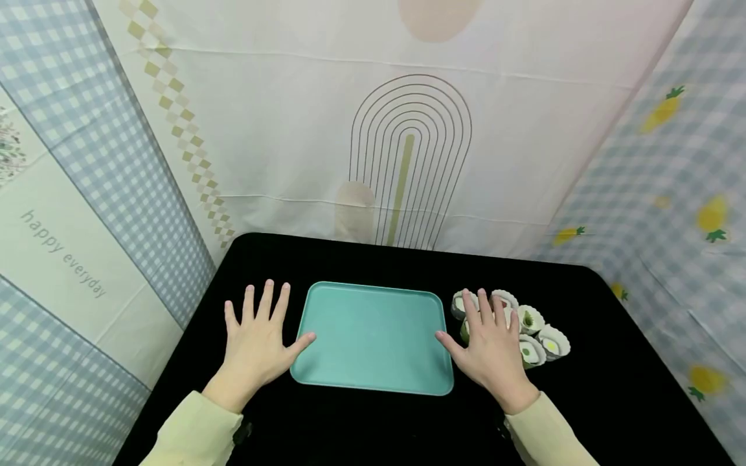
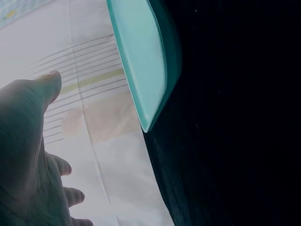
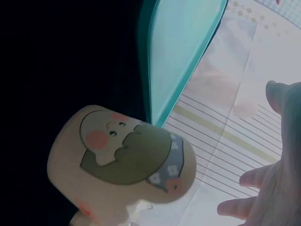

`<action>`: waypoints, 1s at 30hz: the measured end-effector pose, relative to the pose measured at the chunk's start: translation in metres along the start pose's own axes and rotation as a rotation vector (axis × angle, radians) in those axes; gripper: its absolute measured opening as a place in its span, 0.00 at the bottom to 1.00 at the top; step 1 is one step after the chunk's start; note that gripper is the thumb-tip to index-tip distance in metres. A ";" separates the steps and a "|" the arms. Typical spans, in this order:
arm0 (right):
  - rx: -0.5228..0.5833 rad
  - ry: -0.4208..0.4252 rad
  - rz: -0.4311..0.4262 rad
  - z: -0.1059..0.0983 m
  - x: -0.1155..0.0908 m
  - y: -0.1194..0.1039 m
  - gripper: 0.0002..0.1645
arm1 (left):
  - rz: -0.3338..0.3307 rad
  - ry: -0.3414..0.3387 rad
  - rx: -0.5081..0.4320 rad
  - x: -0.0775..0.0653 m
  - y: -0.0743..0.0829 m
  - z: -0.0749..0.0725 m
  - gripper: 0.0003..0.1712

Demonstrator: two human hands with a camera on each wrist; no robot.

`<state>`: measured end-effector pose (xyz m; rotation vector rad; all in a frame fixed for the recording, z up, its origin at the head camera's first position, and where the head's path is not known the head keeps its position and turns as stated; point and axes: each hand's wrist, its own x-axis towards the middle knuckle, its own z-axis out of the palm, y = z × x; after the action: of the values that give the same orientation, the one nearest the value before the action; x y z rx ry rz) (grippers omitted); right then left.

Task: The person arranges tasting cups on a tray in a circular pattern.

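Note:
A rectangular teal tray (image 1: 373,340) with a low raised rim lies on the black table. My left hand (image 1: 256,346) is held palm down over the tray's left side, fingers straight and spread, its thumb overlapping the tray's edge in the head view. My right hand (image 1: 492,353) is spread the same way at the tray's right side, holding nothing. Partly hidden beneath it in the head view is a cluster of several small cups (image 1: 553,342) with wavy rims. In the right wrist view, one pale cup (image 3: 127,160) bears a printed cartoon face and stands apart from the fingers.
The black table (image 1: 361,427) has rounded far corners. A white cloth (image 1: 280,129) with printed arches hangs behind it. Blue checked cloths (image 1: 635,213) hang at both sides, the right one with pineapple prints.

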<state>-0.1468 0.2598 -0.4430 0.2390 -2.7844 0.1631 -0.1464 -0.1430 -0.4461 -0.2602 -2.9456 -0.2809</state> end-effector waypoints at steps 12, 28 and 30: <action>0.026 -0.010 0.009 -0.002 -0.008 0.013 0.57 | 0.015 -0.035 -0.025 0.005 0.010 0.007 0.61; 0.197 -0.136 0.109 -0.015 -0.016 0.033 0.60 | -0.015 -0.151 -0.352 0.013 0.009 0.009 0.68; 0.232 -0.174 0.150 -0.018 -0.015 0.036 0.62 | -0.038 -0.195 -0.449 0.016 0.007 0.010 0.71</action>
<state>-0.1334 0.2994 -0.4343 0.1040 -2.9548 0.5284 -0.1621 -0.1320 -0.4512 -0.3029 -3.0415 -0.9766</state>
